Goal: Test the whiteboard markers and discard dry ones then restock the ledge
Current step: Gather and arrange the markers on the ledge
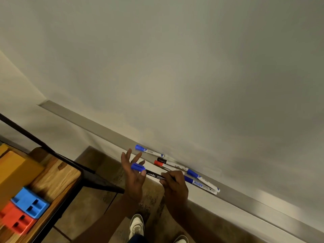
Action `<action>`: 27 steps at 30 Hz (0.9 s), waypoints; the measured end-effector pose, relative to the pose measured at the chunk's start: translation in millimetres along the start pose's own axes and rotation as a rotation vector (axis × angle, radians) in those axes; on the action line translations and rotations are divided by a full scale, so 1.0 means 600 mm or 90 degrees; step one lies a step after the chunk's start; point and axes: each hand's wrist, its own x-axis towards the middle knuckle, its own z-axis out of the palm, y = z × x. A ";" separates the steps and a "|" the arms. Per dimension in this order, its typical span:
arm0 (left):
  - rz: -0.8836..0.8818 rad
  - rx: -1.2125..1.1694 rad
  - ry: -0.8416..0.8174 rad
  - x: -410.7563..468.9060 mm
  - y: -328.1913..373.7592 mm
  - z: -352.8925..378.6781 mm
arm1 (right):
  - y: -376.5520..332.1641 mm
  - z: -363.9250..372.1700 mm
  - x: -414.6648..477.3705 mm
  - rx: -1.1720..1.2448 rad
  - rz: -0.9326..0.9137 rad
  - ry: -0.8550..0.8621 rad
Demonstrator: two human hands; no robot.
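Marker [155, 175] axis runs leftward from our right hand [175, 185], clenched on its barrel, to the blue cap [138, 167] touching our left hand [133, 176], fingers splayed, released.

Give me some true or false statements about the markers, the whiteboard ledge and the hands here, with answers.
1. The right hand grips a black-barrelled whiteboard marker with a blue cap. True.
2. Every marker lying on the grey metal ledge has a blue cap. False: a red-capped white marker and a black-capped marker lie there too.
3. The white whiteboard is covered in writing. False: no writing shows on it.
4. The blue plastic block sits on the wooden table. True.
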 end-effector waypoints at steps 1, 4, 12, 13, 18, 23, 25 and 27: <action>-0.028 -0.013 0.007 0.001 0.003 0.003 | -0.001 0.002 -0.004 -0.001 -0.001 0.000; -0.035 0.000 0.004 0.003 0.005 0.008 | -0.001 0.013 -0.012 0.004 -0.007 -0.020; -0.070 0.071 -0.010 0.009 0.019 0.027 | 0.025 0.023 0.010 -0.074 -0.011 -0.097; -0.061 0.131 -0.036 0.010 0.019 0.028 | 0.035 0.021 0.017 -0.077 0.021 -0.113; 0.198 0.603 -0.242 0.028 -0.015 0.007 | 0.091 0.020 0.056 -0.327 0.087 -0.269; 0.250 0.907 -0.401 0.025 -0.017 0.005 | 0.111 0.020 0.067 -0.449 0.019 -0.414; 0.221 0.950 -0.422 0.025 -0.022 0.003 | 0.116 0.023 0.072 -0.486 0.002 -0.450; 0.193 0.976 -0.450 0.025 -0.029 0.001 | 0.114 0.024 0.077 -0.507 -0.002 -0.472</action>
